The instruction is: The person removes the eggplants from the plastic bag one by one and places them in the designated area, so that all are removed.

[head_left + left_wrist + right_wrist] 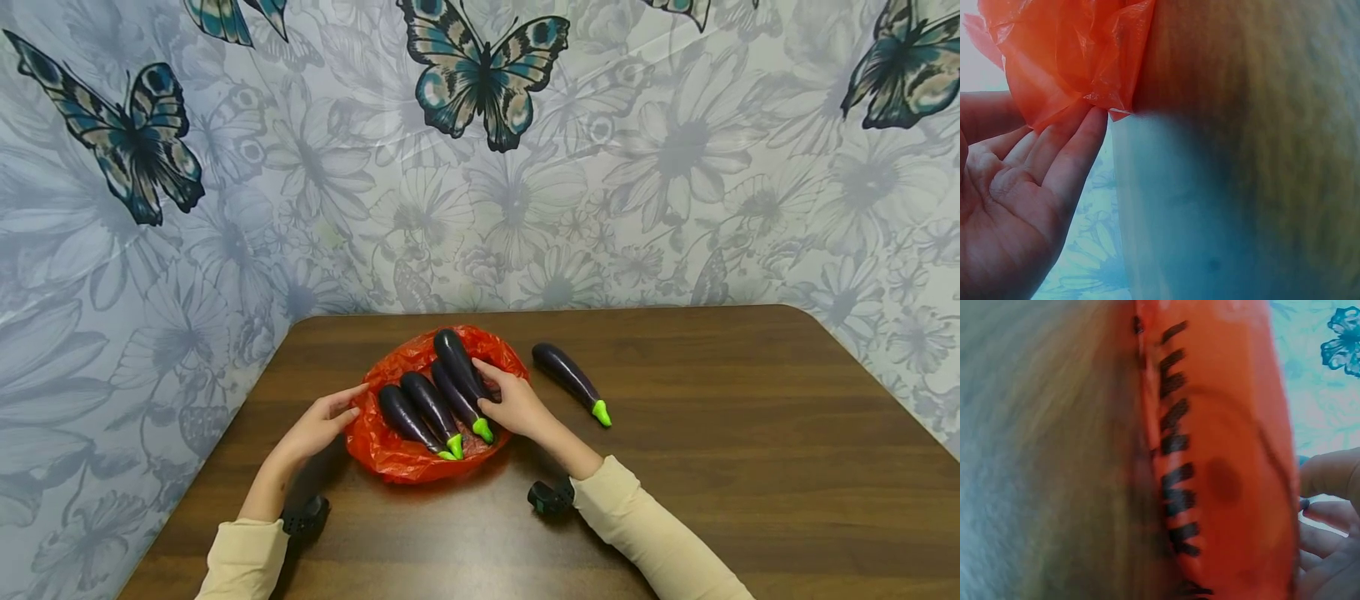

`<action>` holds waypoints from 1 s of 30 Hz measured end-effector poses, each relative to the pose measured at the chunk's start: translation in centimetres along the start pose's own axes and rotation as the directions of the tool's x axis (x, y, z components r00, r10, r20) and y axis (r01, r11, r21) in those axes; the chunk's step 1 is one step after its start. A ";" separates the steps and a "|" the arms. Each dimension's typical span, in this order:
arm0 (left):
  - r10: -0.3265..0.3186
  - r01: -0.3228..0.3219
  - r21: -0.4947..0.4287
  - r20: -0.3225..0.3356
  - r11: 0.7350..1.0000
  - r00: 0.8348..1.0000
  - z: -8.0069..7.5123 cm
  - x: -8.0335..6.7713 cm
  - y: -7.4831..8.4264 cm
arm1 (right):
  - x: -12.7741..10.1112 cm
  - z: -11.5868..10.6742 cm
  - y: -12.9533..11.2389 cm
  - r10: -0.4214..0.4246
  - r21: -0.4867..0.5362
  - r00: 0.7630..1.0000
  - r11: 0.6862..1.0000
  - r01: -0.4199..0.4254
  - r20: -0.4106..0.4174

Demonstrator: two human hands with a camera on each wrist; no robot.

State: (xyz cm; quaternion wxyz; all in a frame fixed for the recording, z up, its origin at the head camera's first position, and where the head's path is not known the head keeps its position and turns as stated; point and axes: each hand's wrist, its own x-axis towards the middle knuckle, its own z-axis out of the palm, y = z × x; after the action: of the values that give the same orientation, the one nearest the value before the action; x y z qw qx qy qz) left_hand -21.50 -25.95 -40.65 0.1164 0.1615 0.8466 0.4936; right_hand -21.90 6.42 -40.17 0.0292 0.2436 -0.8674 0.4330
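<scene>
On my feed, the right hand point(519, 404) grips the uppermost eggplant point(455, 357) near its near end, thumb to the near side and index finger along the right; the remaining fingers I can't make out. The left hand point(318, 425) pinches the left rim of the red plastic bag point(386, 462) between thumb and fingertips.

My first worry is that rim: the film looks thin and slick, so if the left pinch slips, the side could fold inward over the contents. A hard pull could tear it.

The gripped eggplant lies against three other eggplants point(431, 404) slanting side by side in the bag, green caps toward the near right. Its skin is glossy, so a loose grip could let it roll left onto them, and dragging it could shift the whole row.

Beyond the bag's right edge, a lone eggplant point(566, 375) rests on the wooden table point(712, 433); a stray right forearm could knock it rolling.
</scene>
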 end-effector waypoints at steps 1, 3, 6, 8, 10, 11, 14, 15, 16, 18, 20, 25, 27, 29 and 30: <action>-0.001 0.001 0.000 0.000 1.000 1.000 0.0 0.0 -0.1 | 0.0 -0.1 -0.1 -0.005 0.027 1.000 1.000 0.005 0.015; -0.002 0.002 0.002 -0.002 1.000 1.000 0.0 -0.1 -0.1 | 0.0 -0.4 -0.2 -0.015 0.098 0.999 0.995 0.010 0.044; -0.001 0.001 -0.007 -0.006 1.000 1.000 0.0 -0.1 -0.2 | -0.2 -1.1 -0.5 -0.017 0.218 0.997 0.976 0.000 0.077; 0.010 -0.010 0.001 -0.005 1.000 1.000 0.0 -0.1 -0.2 | -0.4 -1.6 -0.5 -0.015 0.282 0.995 0.959 -0.012 0.094; 0.022 -0.022 0.005 -0.005 1.000 1.000 0.0 -0.2 -0.1 | -0.7 -2.4 -1.3 -0.008 0.323 0.994 0.946 -0.027 0.107; 0.023 -0.023 0.005 -0.005 1.000 1.000 0.0 -0.2 -0.1 | -0.9 -2.7 -1.2 0.000 0.332 0.994 0.942 -0.037 0.110; 0.029 -0.029 0.008 -0.007 1.000 1.000 -0.1 -0.3 -0.1 | -1.2 -3.2 -0.7 0.027 0.360 0.992 0.930 -0.069 0.120; 0.031 -0.031 0.008 -0.009 1.000 0.999 -0.1 -0.3 -0.1 | -1.4 -3.4 -0.6 0.039 0.357 0.992 0.931 -0.080 0.121; 0.031 -0.030 0.008 -0.010 1.000 0.999 0.0 -0.3 -0.1 | -1.4 -3.5 0.0 0.051 0.356 0.992 0.930 -0.090 0.118; 0.032 -0.032 0.013 -0.011 0.999 0.999 0.0 -0.4 -0.1 | -1.7 -4.0 0.7 0.060 0.362 0.992 0.927 -0.098 0.114; 0.030 -0.030 0.010 -0.013 0.999 0.999 0.1 -0.3 -0.1 | -2.0 -4.6 1.1 0.067 0.352 0.992 0.931 -0.101 0.110; 0.034 -0.034 0.016 -0.011 0.999 0.999 0.0 -0.2 -0.1 | -2.7 -6.3 2.0 0.082 0.351 0.991 0.930 -0.113 0.101; 0.036 -0.036 0.015 -0.008 0.999 0.999 0.0 -0.2 -0.1 | -2.9 -6.9 2.3 0.096 0.353 0.991 0.928 -0.124 0.095; 0.038 -0.038 0.011 -0.006 0.999 0.999 0.0 -0.1 -0.1 | -3.1 -7.4 2.5 0.102 0.357 0.991 0.925 -0.128 0.089; 0.040 -0.040 0.009 -0.005 0.999 0.999 0.0 -0.1 -0.1 | -3.2 -7.6 2.6 0.107 0.365 0.991 0.922 -0.131 0.085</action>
State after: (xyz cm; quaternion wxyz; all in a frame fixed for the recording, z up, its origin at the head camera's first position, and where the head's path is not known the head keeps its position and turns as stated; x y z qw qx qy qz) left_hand -21.45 -26.07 -40.76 0.1036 0.1775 0.8458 0.4923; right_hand -21.41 14.87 -38.15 -0.0712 0.2052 -0.7838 0.5817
